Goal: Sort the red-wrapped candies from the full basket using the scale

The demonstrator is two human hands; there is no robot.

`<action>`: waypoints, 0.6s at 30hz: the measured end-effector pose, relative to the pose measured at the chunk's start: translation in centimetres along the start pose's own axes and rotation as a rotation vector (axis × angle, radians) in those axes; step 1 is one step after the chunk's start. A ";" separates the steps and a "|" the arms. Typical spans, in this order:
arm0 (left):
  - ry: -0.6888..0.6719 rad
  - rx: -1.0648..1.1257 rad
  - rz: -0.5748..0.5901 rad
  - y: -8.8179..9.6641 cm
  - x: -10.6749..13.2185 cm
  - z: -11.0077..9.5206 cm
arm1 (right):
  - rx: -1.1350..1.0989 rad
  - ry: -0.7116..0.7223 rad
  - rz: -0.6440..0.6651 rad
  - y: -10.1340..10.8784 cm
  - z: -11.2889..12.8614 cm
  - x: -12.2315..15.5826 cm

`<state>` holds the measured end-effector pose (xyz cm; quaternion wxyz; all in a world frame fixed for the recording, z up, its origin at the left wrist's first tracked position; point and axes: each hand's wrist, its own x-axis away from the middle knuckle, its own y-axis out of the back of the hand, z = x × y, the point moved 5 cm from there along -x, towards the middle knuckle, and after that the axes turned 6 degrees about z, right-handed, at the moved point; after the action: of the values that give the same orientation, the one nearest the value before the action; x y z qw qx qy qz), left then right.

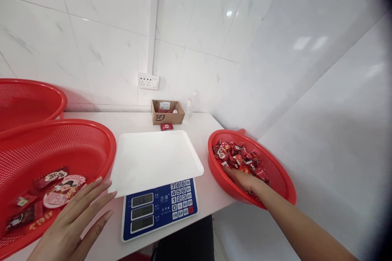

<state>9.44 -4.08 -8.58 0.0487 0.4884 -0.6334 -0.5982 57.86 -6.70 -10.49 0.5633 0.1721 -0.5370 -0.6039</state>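
My right hand (241, 178) reaches down into the red basket (283, 171) on the right, among many red-wrapped candies (237, 155); its fingertips are partly hidden there. My left hand (78, 222) is held with fingers stretched out and apart, holding nothing, between the larger red basket (105, 147) at left and the scale. In that left basket lie several wrapped packets (50, 177) and a round pink item with a cartoon figure (65, 191). The digital scale (161, 208) has a white tray (156, 159) on top with nothing on it.
Behind the scale stand a small cardboard box (168, 118) and a clear plastic bottle (189, 110). One red packet (167, 127) lies before the box. Another red basket (30, 102) is at the far left. The tiled wall has a socket (148, 81).
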 end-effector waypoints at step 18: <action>0.035 0.047 -0.032 0.1 -0.2 -0.4 | -0.121 0.040 -0.351 6.9 0.2 0.6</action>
<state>9.74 -4.20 -8.27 0.0387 0.5099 -0.6385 -0.5751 60.91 -5.64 -4.37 0.4692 0.2412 -0.4500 -0.7206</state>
